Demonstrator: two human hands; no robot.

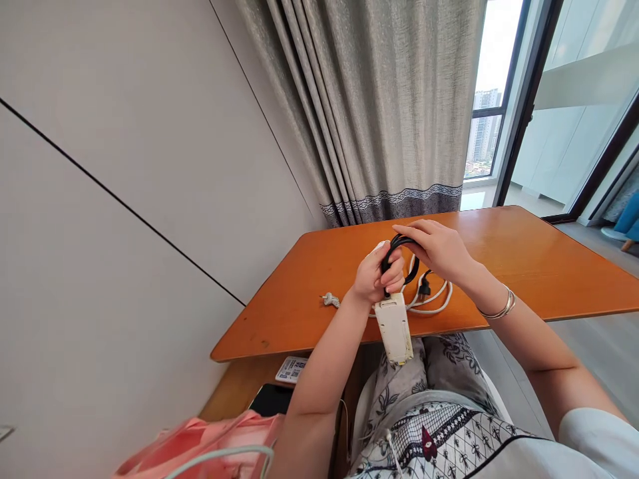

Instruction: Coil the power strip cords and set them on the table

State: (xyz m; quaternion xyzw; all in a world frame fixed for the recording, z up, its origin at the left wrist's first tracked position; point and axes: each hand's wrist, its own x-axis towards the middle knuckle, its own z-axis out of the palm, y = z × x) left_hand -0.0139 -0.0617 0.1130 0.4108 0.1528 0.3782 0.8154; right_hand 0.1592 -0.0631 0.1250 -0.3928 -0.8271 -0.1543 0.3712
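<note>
Over the near edge of the wooden table [284, 293], the left hand [382, 273] is curled tightly around a bundled black cord [394, 244]. From that fist a white power block [395, 332] hangs end-down, slightly tilted, its lower part past the table's near edge, above the person's lap. The right hand [439, 249], also over the table, lays its bent fingers across the top of the cord's loop; its thumb is hidden, so I cannot tell how firmly it grips. On the near part of the table, a white cable [450, 291] lies in loose curves with a black plug [424, 287] among them, and a white plug [330, 300] lies farther left. Beyond the table's far edge hangs a grey curtain [399, 100].
</note>
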